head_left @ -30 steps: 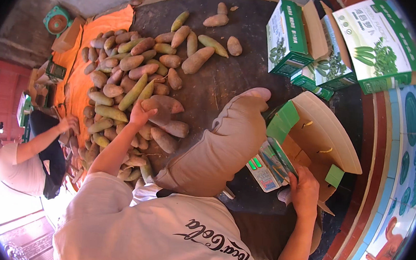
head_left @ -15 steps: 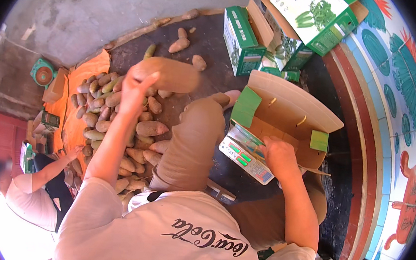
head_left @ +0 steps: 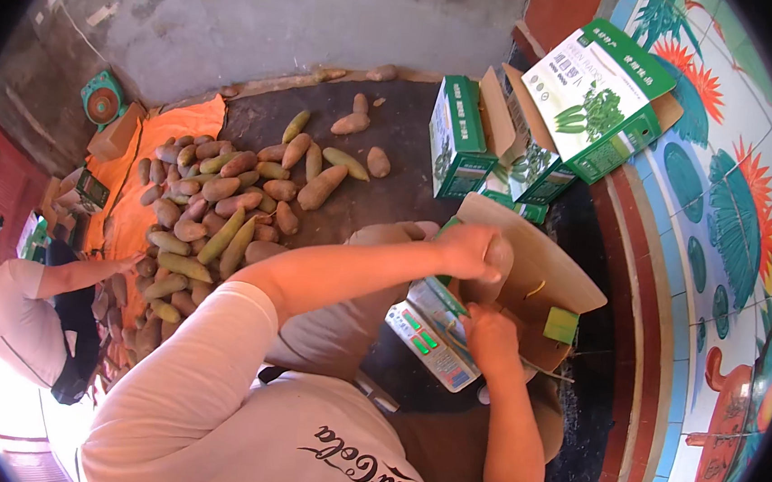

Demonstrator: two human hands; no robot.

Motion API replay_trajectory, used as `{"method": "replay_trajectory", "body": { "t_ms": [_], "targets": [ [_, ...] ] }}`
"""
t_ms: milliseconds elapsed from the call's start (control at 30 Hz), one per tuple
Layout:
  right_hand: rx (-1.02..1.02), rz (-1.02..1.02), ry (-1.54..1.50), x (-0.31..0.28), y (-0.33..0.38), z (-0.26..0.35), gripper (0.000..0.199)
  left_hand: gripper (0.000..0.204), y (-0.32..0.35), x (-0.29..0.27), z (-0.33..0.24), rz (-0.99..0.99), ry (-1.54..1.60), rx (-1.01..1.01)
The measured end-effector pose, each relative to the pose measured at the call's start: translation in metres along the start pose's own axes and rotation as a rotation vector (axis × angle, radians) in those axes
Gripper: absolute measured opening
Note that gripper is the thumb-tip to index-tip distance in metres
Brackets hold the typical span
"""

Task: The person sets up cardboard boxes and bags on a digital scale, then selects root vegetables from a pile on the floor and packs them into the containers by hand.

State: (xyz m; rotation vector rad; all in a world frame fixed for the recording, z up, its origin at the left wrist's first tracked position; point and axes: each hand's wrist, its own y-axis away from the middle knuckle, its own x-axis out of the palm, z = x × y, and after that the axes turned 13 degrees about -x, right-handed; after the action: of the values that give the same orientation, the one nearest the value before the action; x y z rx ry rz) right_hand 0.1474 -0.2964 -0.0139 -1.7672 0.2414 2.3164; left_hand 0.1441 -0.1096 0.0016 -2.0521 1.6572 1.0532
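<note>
A green-and-white cardboard box (head_left: 548,254) stands open on a digital scale (head_left: 423,344) with lit green displays. My left hand (head_left: 465,249) is over the box opening, fingers closed round a brown, soil-coated radish (head_left: 495,266). The radish is tilted downward, and part of it is hidden by the hand. My right hand (head_left: 490,333) is closed on the near edge of the box, just beyond the scale's panel. To my left lies a big pile of radishes (head_left: 218,187), some brown with soil, some greener.
More green boxes (head_left: 466,143) stand beyond the box, one lying on top (head_left: 588,98). Orange cloth (head_left: 182,121) lies beside the pile. A co-worker (head_left: 22,312) reaches toward the pile from the left. A tiled wall (head_left: 699,293) curves along the right. A green round-dial scale (head_left: 102,101) sits far left.
My left hand has carried the radish from above the pile rightward to the box opening. My right hand stays at the box's near edge. The view has shifted.
</note>
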Motion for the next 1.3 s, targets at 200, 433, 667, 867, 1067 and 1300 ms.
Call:
{"method": "replay_trajectory", "body": {
  "t_ms": [200,433,667,867,1067,1300],
  "targets": [
    [-0.024,-0.043,-0.03,0.004,0.002,-0.001,0.015,0.059,-0.026,0.052,-0.004,0.165,-0.309,0.036],
    [-0.012,-0.039,0.036,0.003,-0.006,-0.005,0.013,0.038,-0.043,0.059,0.008,0.282,-0.636,0.152],
    [-0.045,-0.096,0.158,0.001,-0.01,-0.003,0.01,0.03,-0.005,0.005,0.0,-0.102,-0.14,0.204],
    [-0.009,-0.084,0.145,-0.003,-0.01,0.001,0.011,0.024,0.034,-0.07,0.088,-0.584,0.065,0.232],
    [0.027,-0.06,0.085,-0.006,-0.011,0.0,0.012,0.05,0.111,-0.042,0.251,-0.489,-0.501,-0.338],
    [0.026,-0.081,0.024,-0.007,-0.015,0.003,0.011,0.096,0.225,-0.01,0.372,-0.295,-0.604,-1.106]
  ]
}}
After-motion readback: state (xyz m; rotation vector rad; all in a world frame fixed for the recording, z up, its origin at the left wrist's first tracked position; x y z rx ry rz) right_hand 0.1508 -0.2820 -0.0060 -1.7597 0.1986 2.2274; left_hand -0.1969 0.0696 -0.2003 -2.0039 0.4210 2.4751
